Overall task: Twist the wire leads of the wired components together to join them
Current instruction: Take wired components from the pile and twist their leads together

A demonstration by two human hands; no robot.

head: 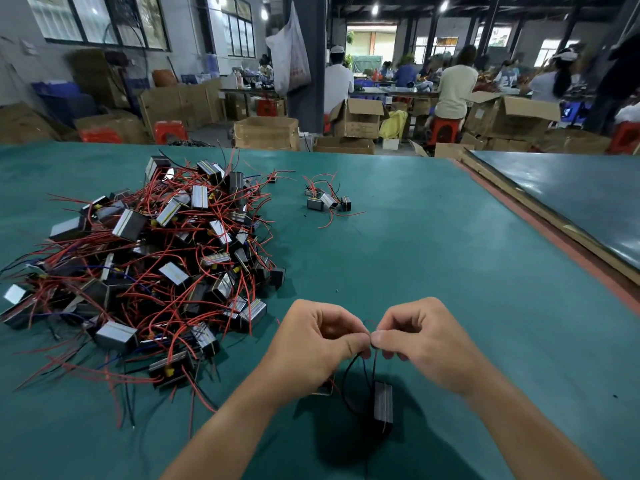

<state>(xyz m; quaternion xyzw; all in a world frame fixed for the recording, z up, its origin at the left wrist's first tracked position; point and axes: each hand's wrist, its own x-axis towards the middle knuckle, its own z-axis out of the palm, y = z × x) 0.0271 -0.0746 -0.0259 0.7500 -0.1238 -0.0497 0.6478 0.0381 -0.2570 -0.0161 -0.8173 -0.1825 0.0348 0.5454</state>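
Green matting [433, 237] covers the workbench in a factory hall. Cardboard cartons [266, 133] and red stools [169, 131] stand past its far edge, and workers sit at further tables behind them.

Hand pose: both forearms enter from the bottom edge and converge. The left hand [311, 336] and right hand [419, 336] are held knuckles-up with fingers curled inward and thumbs pointing toward each other. The thumb and forefinger tips of the two hands meet, all but touching. Each hand pinches the wire leads [375, 365] at that meeting point. The junction itself is hidden between the fingertips, so whether the leads are twisted cannot be told.

Task items: below the fingertips a thin black lead [347, 375] drops in a loop. Beside it a red lead runs straight down to a wired component [383, 407], a dark rectangular block with a pale striped face, directly beneath the right thumb. Whether the block hangs or rests on the matting cannot be told; a dark shadow lies under it. A second component [325, 389] shows only as a corner under the heel of the left hand.

Other stock: well to the left of the left fingers lies a large pile of like components [145, 265], tangled in red leads. Far beyond the fingertips sits a small cluster of the same parts [327, 200].
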